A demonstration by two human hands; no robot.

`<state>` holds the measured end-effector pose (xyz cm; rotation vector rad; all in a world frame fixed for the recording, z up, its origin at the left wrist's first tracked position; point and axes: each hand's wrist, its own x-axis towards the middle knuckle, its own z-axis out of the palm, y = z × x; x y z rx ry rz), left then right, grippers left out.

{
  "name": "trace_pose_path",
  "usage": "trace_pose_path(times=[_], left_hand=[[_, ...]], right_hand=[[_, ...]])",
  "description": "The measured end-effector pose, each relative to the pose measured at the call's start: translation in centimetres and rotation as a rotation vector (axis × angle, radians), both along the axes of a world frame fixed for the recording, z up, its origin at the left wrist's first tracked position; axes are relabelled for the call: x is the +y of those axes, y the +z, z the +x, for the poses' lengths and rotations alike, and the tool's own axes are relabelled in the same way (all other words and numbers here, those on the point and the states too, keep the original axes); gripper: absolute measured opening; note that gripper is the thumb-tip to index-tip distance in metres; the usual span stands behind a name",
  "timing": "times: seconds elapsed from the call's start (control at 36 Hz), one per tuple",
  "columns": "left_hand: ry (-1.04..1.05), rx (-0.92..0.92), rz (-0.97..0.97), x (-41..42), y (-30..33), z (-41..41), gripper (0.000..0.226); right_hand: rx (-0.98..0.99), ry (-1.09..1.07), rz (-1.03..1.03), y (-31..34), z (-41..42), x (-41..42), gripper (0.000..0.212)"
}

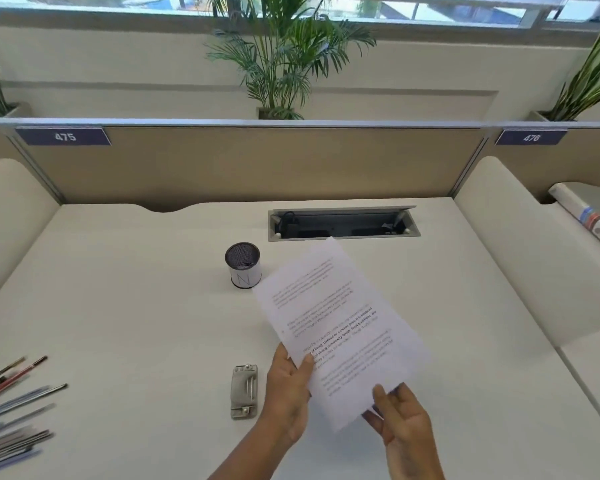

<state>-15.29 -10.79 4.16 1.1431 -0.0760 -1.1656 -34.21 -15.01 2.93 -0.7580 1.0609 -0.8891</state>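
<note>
A white printed paper sheet (336, 323), possibly a thin stack, is held tilted above the white desk (136, 306). My left hand (288, 386) pinches its lower left edge, thumb on top of the text. My right hand (402, 420) holds the bottom corner, thumb on top and fingers underneath. A grey stapler (244, 392) lies flat on the desk just left of my left hand. A black mesh pen cup (243, 265) with a white label stands behind the paper's left side.
Several pens and pencils (11, 407) lie scattered at the desk's left edge. An open cable tray (343, 224) is set into the desk at the back. Beige partitions enclose the desk; a rolled paper (586, 216) lies on the neighbouring desk at right.
</note>
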Motion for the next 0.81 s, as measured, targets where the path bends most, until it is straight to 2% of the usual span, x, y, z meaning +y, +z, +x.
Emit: trace_pose_path(times=[0.06, 0.17, 0.22, 0.33, 0.44, 0.53, 0.58, 0.67, 0.75, 0.81], left_hand=[[-0.034, 0.026, -0.011, 0.3, -0.2, -0.7, 0.049], [-0.067, 0.013, -0.042, 0.6, -0.6, -0.3, 0.056], [-0.04, 0.0, -0.049, 0.3, -0.6, 1.0, 0.053], [0.07, -0.07, -0.032, -0.5, 0.1, 5.6, 0.05], [-0.095, -0.315, -0.031, -0.7, 1.7, 9.9, 0.054], [-0.197, -0.491, -0.032, -1.4, 2.4, 10.6, 0.039], [-0.197, -0.581, -0.044, -2.0, 2.7, 10.1, 0.027], [-0.133, -0.7, -0.079, -2.7, 3.1, 8.8, 0.029], [-0.085, -0.762, -0.102, -2.6, 2.7, 7.5, 0.025], [-0.076, -0.822, -0.073, -2.3, 1.8, 6.8, 0.025]], right_hand=[[0.091, -0.059, 0.008, 0.6, 0.9, 0.5, 0.05], [0.291, -0.14, -0.035, 1.3, 0.5, -0.1, 0.011], [0.365, -0.12, -0.089, 2.0, -0.6, -0.8, 0.007], [0.413, -0.053, -0.146, 3.5, -3.1, -2.4, 0.011], [0.455, -0.022, -0.174, 5.1, -4.9, -3.6, 0.009], [0.509, -0.021, -0.23, 5.6, -5.0, -3.7, 0.01], [0.517, -0.046, -0.281, 5.6, -4.7, -3.4, 0.009], [0.509, -0.127, -0.348, 5.2, -3.8, -2.7, 0.009], [0.54, -0.179, -0.446, 4.1, -2.7, -1.6, 0.04], [0.541, -0.174, -0.432, 2.8, -2.2, -0.8, 0.045]])
